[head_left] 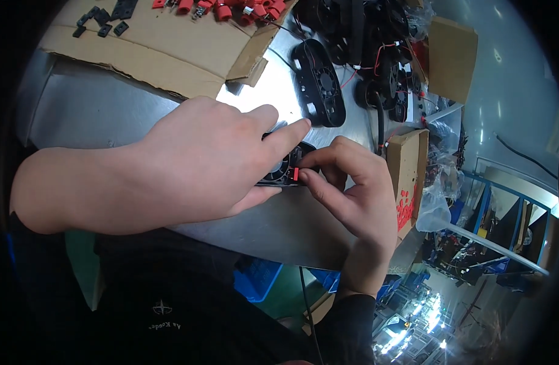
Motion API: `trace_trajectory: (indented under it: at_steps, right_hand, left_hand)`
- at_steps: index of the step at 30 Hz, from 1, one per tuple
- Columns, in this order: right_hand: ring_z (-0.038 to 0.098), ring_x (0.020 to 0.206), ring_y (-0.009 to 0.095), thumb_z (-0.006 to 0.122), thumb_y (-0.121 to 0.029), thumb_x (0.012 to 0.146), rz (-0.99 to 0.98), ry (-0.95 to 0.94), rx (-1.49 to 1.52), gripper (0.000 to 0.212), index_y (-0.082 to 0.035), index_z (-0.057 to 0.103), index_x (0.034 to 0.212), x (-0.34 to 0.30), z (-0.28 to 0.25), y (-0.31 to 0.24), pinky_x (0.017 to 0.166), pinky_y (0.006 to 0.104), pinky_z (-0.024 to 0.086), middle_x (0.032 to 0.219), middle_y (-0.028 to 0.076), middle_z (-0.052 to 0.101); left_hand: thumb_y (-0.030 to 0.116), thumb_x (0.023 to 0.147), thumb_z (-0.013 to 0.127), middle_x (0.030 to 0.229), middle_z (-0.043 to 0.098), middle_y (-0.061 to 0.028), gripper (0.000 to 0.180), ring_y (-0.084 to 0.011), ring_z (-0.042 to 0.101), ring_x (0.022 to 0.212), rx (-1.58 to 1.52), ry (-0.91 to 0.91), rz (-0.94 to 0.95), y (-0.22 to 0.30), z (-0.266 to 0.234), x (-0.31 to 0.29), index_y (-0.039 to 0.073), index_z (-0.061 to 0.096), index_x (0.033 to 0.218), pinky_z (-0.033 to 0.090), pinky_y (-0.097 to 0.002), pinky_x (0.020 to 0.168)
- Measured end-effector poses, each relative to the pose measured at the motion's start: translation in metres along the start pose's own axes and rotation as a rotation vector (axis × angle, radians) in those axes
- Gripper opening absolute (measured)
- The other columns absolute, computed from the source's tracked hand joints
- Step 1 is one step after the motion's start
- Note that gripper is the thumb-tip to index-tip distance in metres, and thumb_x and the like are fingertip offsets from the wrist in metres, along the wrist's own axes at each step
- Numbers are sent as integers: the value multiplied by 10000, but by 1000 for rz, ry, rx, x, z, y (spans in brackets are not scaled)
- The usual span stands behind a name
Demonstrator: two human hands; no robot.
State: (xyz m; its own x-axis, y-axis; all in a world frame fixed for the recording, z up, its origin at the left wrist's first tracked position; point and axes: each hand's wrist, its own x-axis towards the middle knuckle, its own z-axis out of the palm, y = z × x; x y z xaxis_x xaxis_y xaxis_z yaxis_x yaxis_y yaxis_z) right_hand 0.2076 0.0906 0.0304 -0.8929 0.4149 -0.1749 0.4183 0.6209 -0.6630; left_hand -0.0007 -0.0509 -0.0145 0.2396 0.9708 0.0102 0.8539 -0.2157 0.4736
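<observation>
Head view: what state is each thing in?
Left hand: closed on black fan housing
Right hand: fingers pinched at small red piece
Black fan housing: held, partly hidden by left hand
Second black housing: lying on table, fan showing
Cardboard box: open, red bits inside
Cardboard sheet: bearing red parts, black blocks

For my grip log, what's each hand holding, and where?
Left hand: black fan housing, by its left side. Right hand: apparently a small red piece, at its right edge.
</observation>
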Motion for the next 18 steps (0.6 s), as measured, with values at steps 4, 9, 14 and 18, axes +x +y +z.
trace_trajectory:
  at_steps: [4, 9, 14, 18]
  right_hand:
    - [479, 633, 104, 824, -93, 878, 18, 11, 31, 146, -12, 774, 989, 1, 1, 1, 595, 281, 359, 779, 31, 593]
    - [451, 646, 79, 820, -82, 871, 72, 33, 85, 130, -15, 756, 962, 2, 4, -3, 607, 258, 349, 779, 11, 589]
    - [451, 633, 73, 831, -69, 855, 155, 87, 139, 138, -15, 725, 926, -3, 12, -10, 603, 237, 346, 802, 14, 620]
    - [480, 614, 91, 852, -70, 841, -20, 29, 108, 163, -11, 719, 913, -4, 19, -11, 593, 235, 360, 797, 32, 642]
  left_hand:
    - [401, 967, 774, 1052, 628, -137, 782, -270, 697, 829, 2, 6, -3, 1, 0, 1, 28, 461, 1579, 572, -361, 723]
    - [410, 973, 771, 1062, 629, -136, 788, -262, 699, 839, 8, -18, -12, 3, -3, 2, 31, 452, 1587, 574, -353, 732]
    - [390, 959, 788, 1075, 629, -141, 815, -267, 699, 845, 2, -19, -12, 0, 0, 0, 34, 434, 1600, 573, -358, 731]
    - [375, 946, 804, 1080, 630, -142, 832, -266, 696, 853, -2, 12, 17, -2, 0, 0, 36, 428, 1606, 571, -359, 737]
